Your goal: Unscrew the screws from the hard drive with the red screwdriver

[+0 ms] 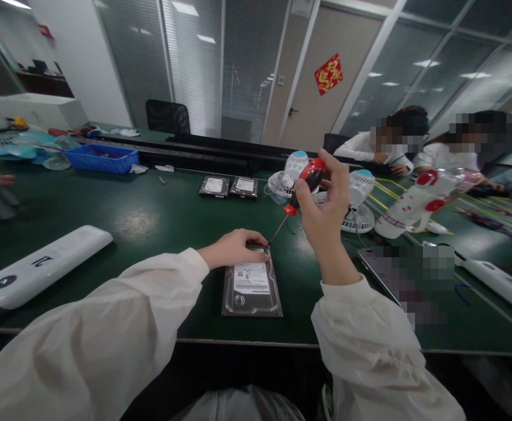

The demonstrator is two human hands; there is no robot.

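The drive [252, 282] lies on the table [172, 219] with its cover on, its far end held in the left hand's [234, 247] grip while the right hand's [329, 204] is closed round a screwdriver [291, 208] meeting its far right corner, where work seems begun but unfinished.

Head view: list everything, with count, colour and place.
Hard drive: one, grey, table front
Screwdriver: one, red and black, tip at drive's far corner
Rear drives: two, dark, mid-table
Fans: at least two, white, centre right
Bottle-like item: one, white and red, right
Long devices: two, white, left and right
Flat panel: one, greyish, partly pixelated, right
Wires: many, mixed colours, far right
Basket: one, blue, rear left
Box: one, white, far left
Table: one, green, beneath
Sign: one, red and gold, on door
Co-workers: at least two, white tops, right rear
Left grip: one, white sleeve, on hard drive
Right grip: one, white sleeve, holding screwdriver
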